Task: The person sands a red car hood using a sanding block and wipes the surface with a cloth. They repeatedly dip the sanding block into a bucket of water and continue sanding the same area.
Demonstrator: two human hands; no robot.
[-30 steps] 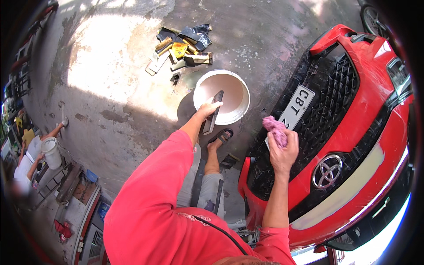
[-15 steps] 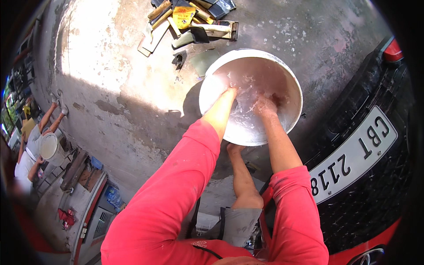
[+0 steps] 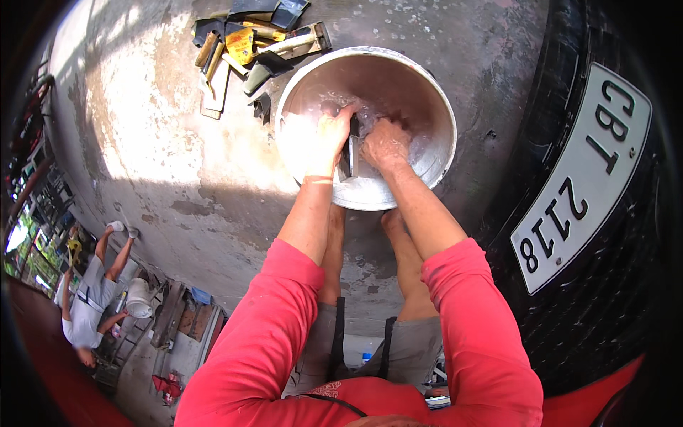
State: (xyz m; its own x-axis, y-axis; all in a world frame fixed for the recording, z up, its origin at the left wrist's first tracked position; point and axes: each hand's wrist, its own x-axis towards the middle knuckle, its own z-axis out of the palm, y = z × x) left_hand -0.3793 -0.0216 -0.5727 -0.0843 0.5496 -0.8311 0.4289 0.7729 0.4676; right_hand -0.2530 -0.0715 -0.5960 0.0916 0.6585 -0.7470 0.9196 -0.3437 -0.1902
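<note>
A round white tub (image 3: 442, 160) of cloudy, splashing water stands in front of me, and both my hands are down inside it. My left hand (image 3: 333, 136) grips a flat, dark, narrow piece with a pale edge (image 3: 349, 158), which slants up against the tub's near inner wall. Its exact kind does not show. Close to it on the right, my right hand (image 3: 386, 144) is curled into a near fist at the water. Its fingertips are partly hidden, and anything inside them cannot be made out.
Beyond the tub to the left lies a pile of sanding blocks and wooden-handled tools (image 3: 299, 44) with a yellow sheet (image 3: 240, 45). A dark car bumper with a white number plate (image 3: 587, 178) borders the right. At far left another person (image 3: 92, 295) holds a white bucket (image 3: 139, 299).
My view has shifted, so the tub appears higher and further left. My left hand has come up from the water with the dark flat piece; the right hand has risen slightly.
</note>
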